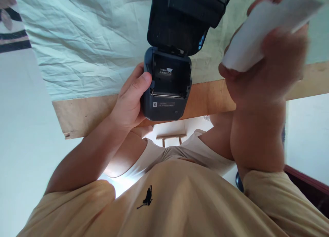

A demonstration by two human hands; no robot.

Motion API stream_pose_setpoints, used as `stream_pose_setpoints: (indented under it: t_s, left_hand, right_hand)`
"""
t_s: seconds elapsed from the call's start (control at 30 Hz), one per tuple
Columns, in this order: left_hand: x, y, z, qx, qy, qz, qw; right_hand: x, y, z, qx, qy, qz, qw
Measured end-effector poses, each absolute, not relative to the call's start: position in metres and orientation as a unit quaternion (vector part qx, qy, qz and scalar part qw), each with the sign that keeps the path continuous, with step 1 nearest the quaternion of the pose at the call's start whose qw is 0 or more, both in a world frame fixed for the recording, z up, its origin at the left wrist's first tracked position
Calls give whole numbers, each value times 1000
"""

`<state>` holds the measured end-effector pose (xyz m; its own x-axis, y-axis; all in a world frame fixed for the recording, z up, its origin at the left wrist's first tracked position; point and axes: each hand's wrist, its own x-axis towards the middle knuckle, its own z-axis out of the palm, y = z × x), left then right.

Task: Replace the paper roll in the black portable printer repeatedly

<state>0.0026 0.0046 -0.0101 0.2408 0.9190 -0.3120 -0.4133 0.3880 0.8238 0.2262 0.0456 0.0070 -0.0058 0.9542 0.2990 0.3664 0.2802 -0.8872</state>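
Observation:
A dark grey portable printer stands at the near edge of a wooden board, its lid swung up and back so the empty paper bay shows. My left hand grips the printer's left side, thumb on its top corner. My right hand is raised to the right of the printer and holds a white paper roll or stack, blurred by motion.
The wooden board is covered further back by a crumpled pale green cloth. A small wooden stool shows below between my legs. A dark object lies at the lower right.

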Motion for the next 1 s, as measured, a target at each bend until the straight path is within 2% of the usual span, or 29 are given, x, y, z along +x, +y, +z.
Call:
stream_pose_setpoints:
  t_s: [0.07, 0.13, 0.33, 0.6, 0.77, 0.9, 1.0]
  left_hand:
    - [2, 5, -12, 315, 412, 457, 723]
    - [2, 5, -11, 322, 413, 454, 721]
    - [4, 5, -3, 312, 433, 422, 732]
    - [2, 6, -12, 319, 414, 447, 726]
    - [6, 6, -5, 320, 434, 436, 721]
    - [5, 5, -2, 322, 436, 416, 730]
    - [4, 5, -3, 319, 434, 430, 725]
  right_hand:
    - [224, 46, -1, -465, -611, 312, 560]
    - [223, 44, -4, -448, -604, 311, 581]
    - [226, 38, -5, -515, -667, 222, 490]
    - [240, 45, -8, -584, -716, 117, 365]
    - [245, 51, -11, -598, -716, 119, 340]
    - [243, 51, -14, -630, -712, 111, 288]
    - [244, 45, -7, -613, -721, 124, 299]
